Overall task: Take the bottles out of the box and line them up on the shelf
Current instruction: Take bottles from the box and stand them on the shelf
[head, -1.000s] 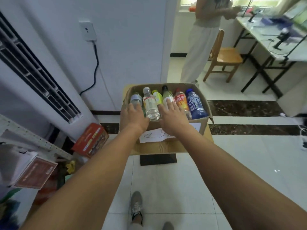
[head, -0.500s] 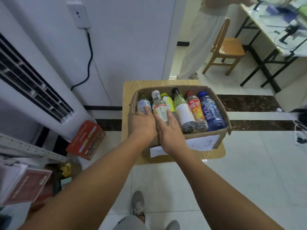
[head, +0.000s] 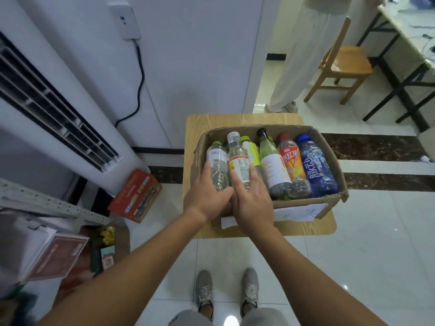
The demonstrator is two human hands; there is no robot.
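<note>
Since half a second earlier, the left hand [head: 207,196] had been closed round the clear bottle [head: 217,165] and the right hand [head: 251,201] round the red-labelled bottle [head: 239,161], both still lying in the box [head: 329,201], so lifting out seemingly could begin.

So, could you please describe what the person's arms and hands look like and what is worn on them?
Both forearms are bare up to the frame edge, with no sleeves visible. The left hand and right hand wear no gloves, and no rings, watch or wristband show.
</note>
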